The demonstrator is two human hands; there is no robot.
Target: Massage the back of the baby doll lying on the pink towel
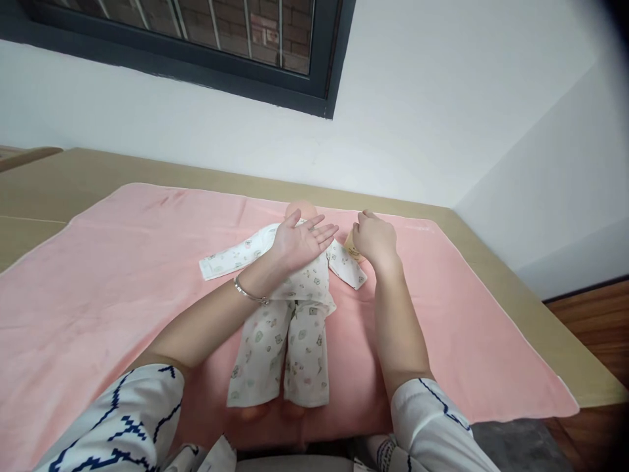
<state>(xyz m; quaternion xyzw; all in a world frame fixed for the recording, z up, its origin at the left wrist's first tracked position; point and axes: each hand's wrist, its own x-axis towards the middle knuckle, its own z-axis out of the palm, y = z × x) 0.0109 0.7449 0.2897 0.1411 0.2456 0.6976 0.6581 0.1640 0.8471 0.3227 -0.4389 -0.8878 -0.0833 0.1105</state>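
A baby doll (287, 314) in white printed pyjamas lies on its back on a pink blanket (122, 262), head toward the wall. My left hand (302, 241) rests palm up on the doll's chest with fingers stretched out, a silver bracelet on its wrist. My right hand (374, 239) is closed in a pinch beside the doll's sleeve (348, 267), around a small yellowish thing (352, 248) that I cannot make out. The doll's other sleeve (230, 259) lies spread out to the left. Its bare feet (272, 412) stick out of the trouser legs.
The blanket covers a beige table (515, 275) set against a white wall. A dark-framed window (221, 52) is above. Wooden floor (594, 328) shows at the right past the table's edge.
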